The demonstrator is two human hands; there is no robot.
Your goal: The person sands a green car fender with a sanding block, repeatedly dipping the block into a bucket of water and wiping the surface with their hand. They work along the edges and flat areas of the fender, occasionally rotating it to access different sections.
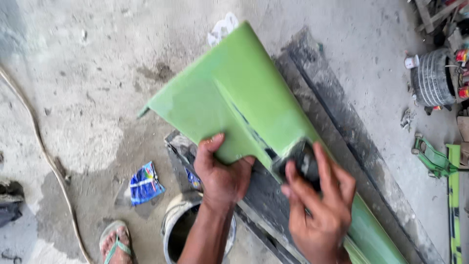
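Observation:
A light green painted panel [239, 98], long and folded along a ridge, lies across dark boards over a concrete floor. My left hand [221, 171] grips its near edge, thumb on top. My right hand [320, 205] presses a small dark pad [304, 164] against the panel's ridge, where the paint looks grey and wet. The panel's lower end [371, 234] runs off toward the bottom right.
A pale bucket [180, 227] stands below the panel. A blue wrapper [144, 185] lies on the floor, and my sandalled foot [115, 240] beside it. A cord [46, 156] runs down the left. Dark boards [337, 117], a ribbed drum [432, 78] and green parts [437, 161] sit at right.

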